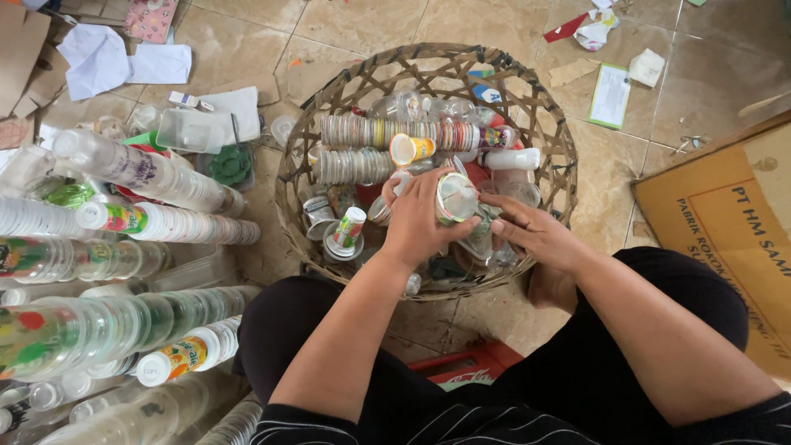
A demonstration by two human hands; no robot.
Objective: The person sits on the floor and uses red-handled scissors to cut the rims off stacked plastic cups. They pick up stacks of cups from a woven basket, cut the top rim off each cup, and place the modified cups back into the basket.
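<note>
A clear plastic cup (456,198) is gripped by the left hand (420,218), fingers curled round its side, directly over the woven basket (544,115), so that it is kept within reach of the loose cups below. The right hand (531,233) is laid just beside it, fingers bent down onto the clear plastic in the basket; whether anything is actually pinched there cannot be told. Inside the basket, long nested rows of cups (395,132) are laid on their sides (nesting lets many cups lie in little room), with single cups scattered round them, one orange cup (409,149) resting on top of the rows. To the left, on the tiled floor (362,21), further stacks of cups (156,177) are laid side by side, well apart from the basket. A cardboard box (725,222) is seen at the right, and scraps of paper (107,58) lie further off.
</note>
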